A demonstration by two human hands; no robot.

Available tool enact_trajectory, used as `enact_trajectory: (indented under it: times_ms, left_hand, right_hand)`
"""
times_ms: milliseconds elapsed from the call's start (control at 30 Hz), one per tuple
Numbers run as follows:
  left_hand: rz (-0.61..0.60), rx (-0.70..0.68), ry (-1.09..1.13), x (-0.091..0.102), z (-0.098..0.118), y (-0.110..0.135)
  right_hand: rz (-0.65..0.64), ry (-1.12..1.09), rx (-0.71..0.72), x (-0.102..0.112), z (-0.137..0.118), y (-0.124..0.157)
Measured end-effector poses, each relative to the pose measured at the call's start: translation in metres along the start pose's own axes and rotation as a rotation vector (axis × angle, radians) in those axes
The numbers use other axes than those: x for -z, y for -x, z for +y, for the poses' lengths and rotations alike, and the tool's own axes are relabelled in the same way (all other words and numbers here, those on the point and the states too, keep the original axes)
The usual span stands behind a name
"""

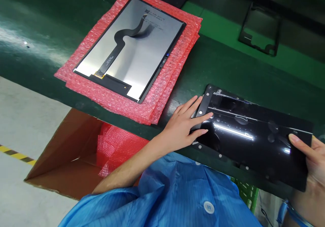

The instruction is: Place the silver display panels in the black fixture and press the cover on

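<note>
Lying across the near edge of the green bench [223, 67], a black glass panel [254, 135] was held with the hands apart: fingers of the left hand [181, 123] were spread on its left end, and its right edge was clamped by the right hand [308, 161]. A display panel [129, 47] was laid on red bubble wrap [177, 81] to the far left.

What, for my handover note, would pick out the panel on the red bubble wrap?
On the dark green workbench, find the red bubble wrap stack. The display panel lying on it shows a silver back with a black ribbon cable; the glossy black panel is instead held between the person's left hand and right hand.
</note>
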State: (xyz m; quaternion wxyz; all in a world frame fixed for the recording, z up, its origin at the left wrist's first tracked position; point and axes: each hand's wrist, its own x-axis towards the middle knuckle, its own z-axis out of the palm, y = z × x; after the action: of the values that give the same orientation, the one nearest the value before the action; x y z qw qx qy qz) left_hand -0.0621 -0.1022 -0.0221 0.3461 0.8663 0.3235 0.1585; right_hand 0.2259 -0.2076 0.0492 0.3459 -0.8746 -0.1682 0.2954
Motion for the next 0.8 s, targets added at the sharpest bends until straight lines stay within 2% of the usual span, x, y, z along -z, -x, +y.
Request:
enact_trajectory:
  times_ms: [100, 133, 267, 300, 367, 433, 533, 667, 733, 800]
  left_hand:
    - [0.022, 0.016, -0.007, -0.001, 0.001, 0.000]
    - [0.029, 0.021, -0.014, -0.001, 0.001, 0.000]
    - [0.063, 0.028, -0.113, 0.000, 0.004, -0.001]
    - [0.071, 0.027, -0.157, 0.001, 0.007, -0.001]
    - [0.084, 0.022, -0.254, 0.000, 0.016, -0.001]
    - [0.101, 0.027, -0.336, -0.006, 0.031, -0.003]
    - [0.080, -0.073, -0.360, -0.031, 0.061, -0.013]
    - [-0.152, -0.438, -0.290, -0.081, 0.098, -0.036]
    - [-0.228, -0.512, -0.293, -0.101, 0.108, -0.046]
    - [-0.246, -0.525, -0.315, -0.112, 0.113, -0.051]
  right_hand:
    - [-0.014, -0.048, -0.110, 0.005, 0.003, -0.008]
    - [-0.038, 0.052, -0.088, 0.009, 0.004, -0.013]
    - [-0.181, 0.724, 0.050, 0.029, 0.007, -0.041]
    - [-0.210, 0.830, 0.083, 0.033, 0.007, -0.047]
    - [-0.218, 0.883, 0.162, 0.040, 0.006, -0.055]
    - [-0.171, 0.819, 0.227, 0.043, 0.004, -0.061]
    - [-0.156, 0.735, 0.260, 0.040, 0.002, -0.070]
    - [-0.237, 0.690, 0.236, 0.030, 0.004, -0.092]
    - [-0.248, 0.689, 0.223, 0.025, 0.006, -0.102]
    - [-0.239, 0.715, 0.217, 0.022, 0.005, -0.108]
